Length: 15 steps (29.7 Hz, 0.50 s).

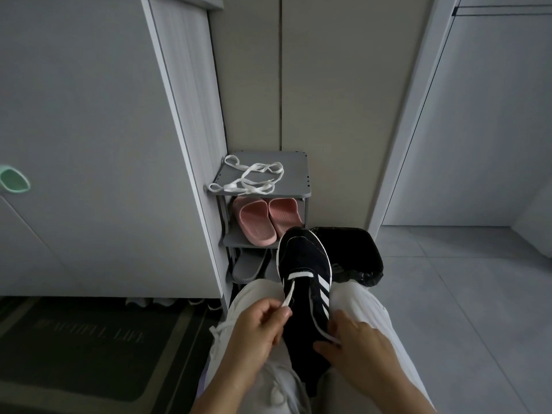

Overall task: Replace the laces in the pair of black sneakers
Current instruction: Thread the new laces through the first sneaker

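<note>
So we're just starting: sneaker [304, 261] on our lap, lace [298, 275] through only the far eyelets. Left hand [254, 330] pinches one end, right hand [361, 345] grips the other; next probably cross and thread.

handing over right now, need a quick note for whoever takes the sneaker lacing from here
Left hand pinches one end of the white lace, near the tip.
Right hand holds the other end beside the black sneaker, which lies on the lap with its toe pointing away.
Done: the lace runs as one bar across the lowest eyelets only.
Left: thread the remaining eyelets, then do the second sneaker, which is not in view.
More loose white laces lie on top of the grey shoe rack ahead; whether they are old or new I cannot tell.
</note>
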Each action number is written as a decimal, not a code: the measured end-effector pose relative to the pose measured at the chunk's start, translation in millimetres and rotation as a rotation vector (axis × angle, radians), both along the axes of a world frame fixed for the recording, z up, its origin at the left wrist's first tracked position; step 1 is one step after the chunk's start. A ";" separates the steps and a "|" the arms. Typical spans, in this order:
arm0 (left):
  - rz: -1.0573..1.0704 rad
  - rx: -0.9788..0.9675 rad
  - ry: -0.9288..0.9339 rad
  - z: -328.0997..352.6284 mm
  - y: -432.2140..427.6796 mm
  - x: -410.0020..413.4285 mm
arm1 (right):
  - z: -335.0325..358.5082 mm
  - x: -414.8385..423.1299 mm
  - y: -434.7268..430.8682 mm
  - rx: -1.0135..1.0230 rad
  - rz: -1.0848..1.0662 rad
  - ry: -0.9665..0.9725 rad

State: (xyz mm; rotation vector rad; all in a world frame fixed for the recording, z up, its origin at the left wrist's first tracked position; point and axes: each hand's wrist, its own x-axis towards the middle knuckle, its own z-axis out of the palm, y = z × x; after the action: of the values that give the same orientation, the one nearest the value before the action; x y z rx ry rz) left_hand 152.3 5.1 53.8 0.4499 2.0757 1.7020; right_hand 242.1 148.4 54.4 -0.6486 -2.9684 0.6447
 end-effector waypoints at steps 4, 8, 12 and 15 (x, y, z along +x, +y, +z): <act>-0.069 -0.109 0.154 -0.3 -1.9 4.3 | 26.0 8.5 -5.6 -0.216 0.053 0.204; -0.158 -0.068 -0.004 3.3 1.7 4.5 | 36.6 3.0 -26.1 -0.268 0.133 0.286; -0.241 -0.145 -0.012 1.0 -0.4 -6.4 | 29.4 -4.7 -26.2 -0.288 0.116 0.228; -0.105 -0.251 0.265 -7.4 -4.0 -14.1 | 31.4 -11.5 -17.8 -0.493 0.073 0.114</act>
State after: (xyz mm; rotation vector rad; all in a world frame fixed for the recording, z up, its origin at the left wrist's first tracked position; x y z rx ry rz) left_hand 138.2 1.1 46.4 0.7206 2.3674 1.3594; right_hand 230.6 130.6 85.9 -0.4987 -2.7440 1.3910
